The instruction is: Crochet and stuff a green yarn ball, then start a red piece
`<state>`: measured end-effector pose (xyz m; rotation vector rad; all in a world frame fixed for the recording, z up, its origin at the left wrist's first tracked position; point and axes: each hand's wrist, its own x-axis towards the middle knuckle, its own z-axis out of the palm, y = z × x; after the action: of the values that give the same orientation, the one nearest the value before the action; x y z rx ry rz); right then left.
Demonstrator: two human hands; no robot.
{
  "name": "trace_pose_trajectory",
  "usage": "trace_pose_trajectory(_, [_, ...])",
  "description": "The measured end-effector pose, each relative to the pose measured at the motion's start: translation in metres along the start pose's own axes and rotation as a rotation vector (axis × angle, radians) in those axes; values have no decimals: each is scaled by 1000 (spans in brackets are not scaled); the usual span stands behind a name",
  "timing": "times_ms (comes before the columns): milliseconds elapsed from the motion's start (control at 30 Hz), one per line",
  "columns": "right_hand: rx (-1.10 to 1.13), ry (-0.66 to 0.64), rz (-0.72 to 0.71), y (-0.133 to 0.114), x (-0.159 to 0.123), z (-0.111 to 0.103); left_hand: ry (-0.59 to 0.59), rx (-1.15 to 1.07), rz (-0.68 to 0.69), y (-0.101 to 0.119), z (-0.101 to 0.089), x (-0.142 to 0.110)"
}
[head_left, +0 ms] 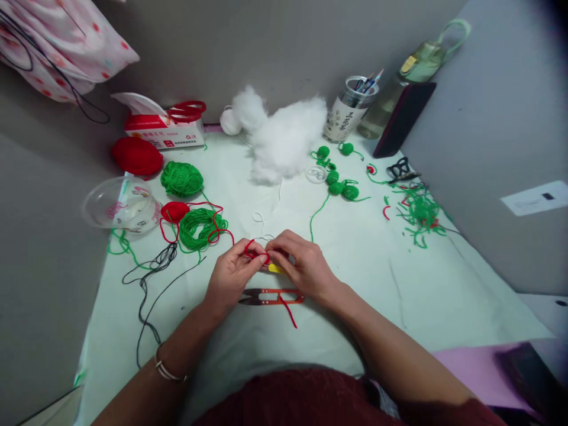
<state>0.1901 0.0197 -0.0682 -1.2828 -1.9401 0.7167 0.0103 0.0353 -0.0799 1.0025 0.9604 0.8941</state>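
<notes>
In the head view, my left hand (231, 271) pinches a loop of red yarn (254, 255) between thumb and fingers. Opposite it, my right hand (305, 260) has its thumb and fingertips closed on the same yarn. A yellow handle (276, 268) shows below the fingertips; whether a finger touches it I cannot tell. Just nearer to me lie orange thread snips (271, 290), blades to the left, with a short piece of red yarn (289, 313) across them. The red strand trails left to a small red yarn ball (175, 211) beside a green yarn coil (193, 228).
White stuffing (288, 139) sits at the back, near a pen cup (348, 112), a bottle (384, 106) and a dark phone-like slab (403, 120). Green crocheted balls (336, 188) and yarn scraps (421, 210) lie right. Leftward are a green ball (181, 178), plastic bowl (104, 204) and black cord (142, 284).
</notes>
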Motion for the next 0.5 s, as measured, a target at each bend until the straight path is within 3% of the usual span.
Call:
trace_pose_trajectory(300, [101, 96, 48, 4, 0, 7, 31, -21, -22, 0, -1, 0])
trace_pose_trajectory(500, [206, 55, 118, -3, 1, -2, 52, -45, -53, 1, -3, -1])
